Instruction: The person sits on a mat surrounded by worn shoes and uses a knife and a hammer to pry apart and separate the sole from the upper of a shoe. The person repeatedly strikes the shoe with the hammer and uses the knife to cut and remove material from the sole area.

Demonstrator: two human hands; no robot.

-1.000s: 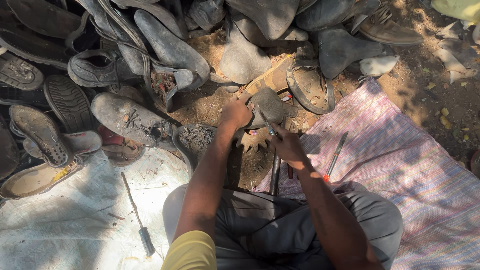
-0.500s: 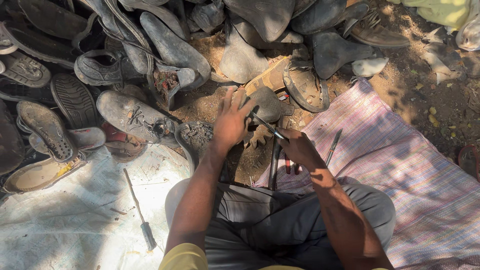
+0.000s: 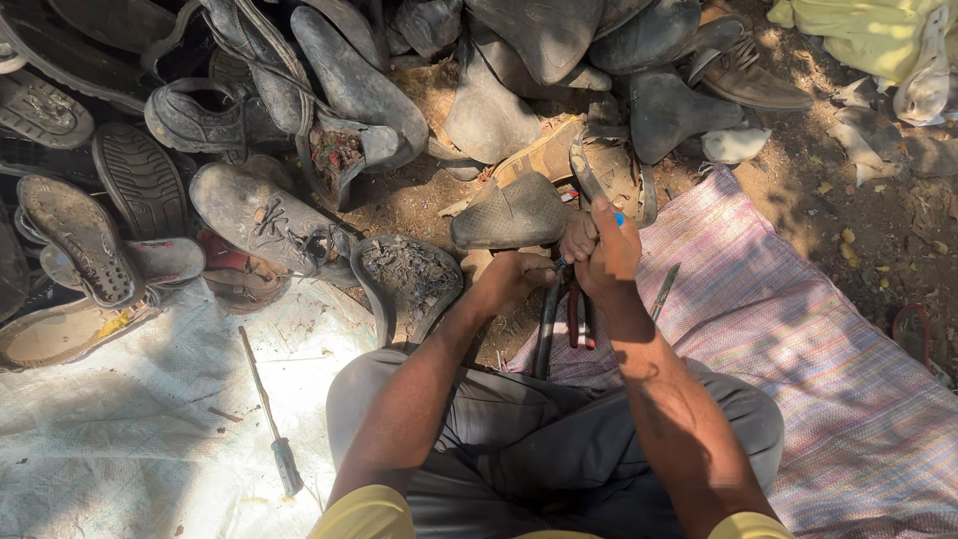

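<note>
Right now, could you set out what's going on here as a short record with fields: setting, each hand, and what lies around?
Setting: person seated on the ground, seen from above
Left hand: closed around a dark upright bar, beside a black shoe sole
Right hand: raised next to the left, gripping a small tool with a blue tip
In front: pile of worn shoes and sandals on dirt
Left side: screwdriver on a white sheet
Right side: striped pink cloth with a thin metal tool
</note>
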